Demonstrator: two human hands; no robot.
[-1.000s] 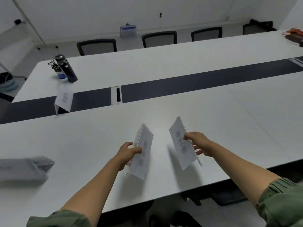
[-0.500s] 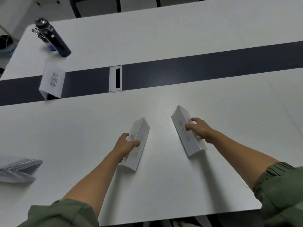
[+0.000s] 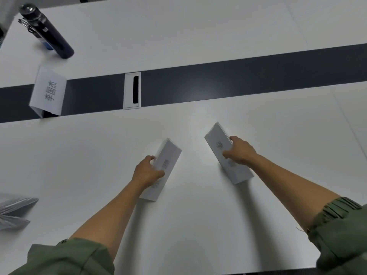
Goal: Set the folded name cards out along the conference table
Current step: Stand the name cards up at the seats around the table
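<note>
Two white folded name cards stand as tents on the white conference table (image 3: 198,225) in front of me. My left hand (image 3: 147,172) grips the left card (image 3: 165,161) over its ridge, fingers curled round it. My right hand (image 3: 239,150) grips the right card (image 3: 216,139) the same way, its lower end reaching toward me. A third folded card (image 3: 48,92) with printed characters stands at the far left on the dark centre strip. A pile of folded cards (image 3: 14,209) lies at the left edge.
A dark bottle (image 3: 47,32) stands at the far left with a few small items behind it. A white cable slot (image 3: 132,90) sits in the dark strip (image 3: 258,78) that runs across the table. The near table edge lies just below my arms.
Both cards went from held up and tilted to standing low on the table. My view has tipped downward and moved closer; the chairs are out of sight.
</note>
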